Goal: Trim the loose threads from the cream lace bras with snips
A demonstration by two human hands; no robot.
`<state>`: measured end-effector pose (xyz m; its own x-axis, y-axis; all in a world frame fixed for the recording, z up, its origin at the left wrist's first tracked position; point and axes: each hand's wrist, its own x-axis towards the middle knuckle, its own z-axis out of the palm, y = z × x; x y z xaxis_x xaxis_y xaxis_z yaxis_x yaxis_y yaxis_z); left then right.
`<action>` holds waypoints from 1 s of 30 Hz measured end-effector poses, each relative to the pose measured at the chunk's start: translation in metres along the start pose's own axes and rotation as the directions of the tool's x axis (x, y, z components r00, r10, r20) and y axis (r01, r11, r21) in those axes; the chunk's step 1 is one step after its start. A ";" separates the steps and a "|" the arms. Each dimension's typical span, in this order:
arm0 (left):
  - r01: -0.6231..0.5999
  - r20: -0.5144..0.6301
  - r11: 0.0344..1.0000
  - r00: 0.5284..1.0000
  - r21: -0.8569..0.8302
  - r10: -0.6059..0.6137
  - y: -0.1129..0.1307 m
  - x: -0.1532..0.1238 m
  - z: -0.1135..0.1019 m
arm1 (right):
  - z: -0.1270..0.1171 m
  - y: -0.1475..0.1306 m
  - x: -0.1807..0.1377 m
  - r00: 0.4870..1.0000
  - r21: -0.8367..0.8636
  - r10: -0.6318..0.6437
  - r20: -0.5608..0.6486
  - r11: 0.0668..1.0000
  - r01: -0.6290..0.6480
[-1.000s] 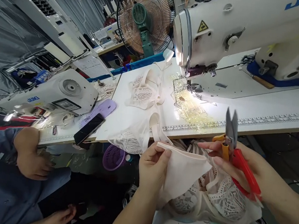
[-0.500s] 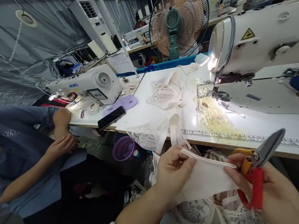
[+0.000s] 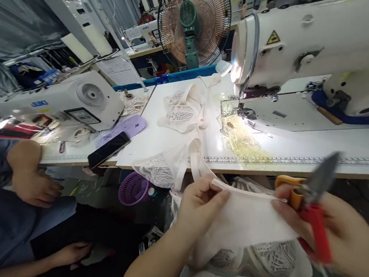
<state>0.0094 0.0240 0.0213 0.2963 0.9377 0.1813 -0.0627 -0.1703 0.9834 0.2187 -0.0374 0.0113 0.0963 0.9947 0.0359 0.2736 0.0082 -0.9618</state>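
Both hands work below the table edge: the left hand (image 3: 200, 202) pinches the top hem of a cream fabric piece (image 3: 245, 219) between thumb and fingers, and the right hand (image 3: 331, 235) grips the hem's other end while also clasping red-handled thread snips (image 3: 314, 201), blurred, blades pointing up. The cloth is stretched taut between the 2 hands, above a lap of white lace garments (image 3: 270, 260). Just behind them runs a white sewing table (image 3: 332, 145) with a printed ruler along its front edge and a yellowish clear sheet under the needle of a large white sewing machine (image 3: 309, 41), whose lamp glares on the surface. More lace pieces (image 3: 182, 112) lie on the table, one draping over the edge near a purple basket (image 3: 133, 188). To the left, a second table holds a smaller white machine (image 3: 61, 99), a dark phone (image 3: 108, 150) and a purple card. A standing fan (image 3: 192, 25) rises behind; grey sheeting lines the room. At far left a co-worker's arm (image 3: 28, 176) in blue sleeves rests near that table.
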 end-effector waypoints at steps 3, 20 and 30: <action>-0.368 -0.090 0.825 0.891 0.429 0.444 -0.006 0.005 0.000 | 0.002 0.005 0.011 0.994 -0.065 -0.113 0.015 0.991 0.113; 0.353 0.501 0.932 0.794 0.083 -0.345 -0.016 0.017 0.022 | -0.001 0.019 0.009 0.965 0.136 0.149 0.217 0.974 -0.181; 0.617 0.386 0.777 0.751 -0.124 -0.535 -0.019 0.010 0.016 | 0.011 0.009 0.017 0.960 0.106 0.202 0.193 0.968 -0.226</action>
<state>0.0288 0.0319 0.0042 0.6241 0.6789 -0.3867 0.0161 0.4837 0.8751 0.2120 -0.0191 0.0002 -0.0373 0.9764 -0.2127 0.1415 -0.2055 -0.9684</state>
